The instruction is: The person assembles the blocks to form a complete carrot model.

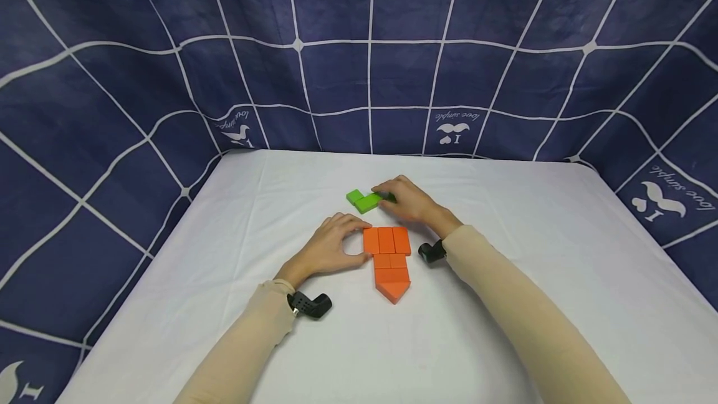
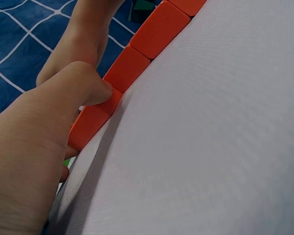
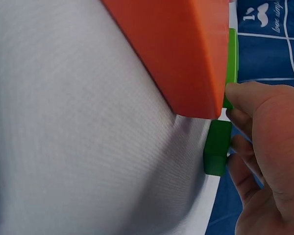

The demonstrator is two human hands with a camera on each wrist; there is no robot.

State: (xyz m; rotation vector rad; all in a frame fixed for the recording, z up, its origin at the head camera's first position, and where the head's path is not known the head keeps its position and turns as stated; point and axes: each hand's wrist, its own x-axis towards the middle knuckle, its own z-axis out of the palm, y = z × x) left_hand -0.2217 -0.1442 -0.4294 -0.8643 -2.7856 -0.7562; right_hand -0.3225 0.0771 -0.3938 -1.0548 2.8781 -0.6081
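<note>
Orange blocks lie together on the white table in an arrow-like shape: a row of three, smaller blocks below, and a pointed block (image 1: 393,292) at the near end. My left hand (image 1: 331,245) holds the leftmost orange block (image 1: 371,240) of the row between thumb and a finger; the left wrist view shows the thumb (image 2: 95,90) on its side. Beyond the row, my right hand (image 1: 412,199) pinches a light green block (image 1: 368,203), which sits beside a smaller light green one (image 1: 354,196). A dark green block (image 3: 218,147) stands by its other fingers.
The white tablecloth (image 1: 224,223) spreads around the blocks. A dark blue curtain with white lines (image 1: 336,73) hangs behind the table and along both sides. Black wrist cameras (image 1: 314,306) sit on both wrists.
</note>
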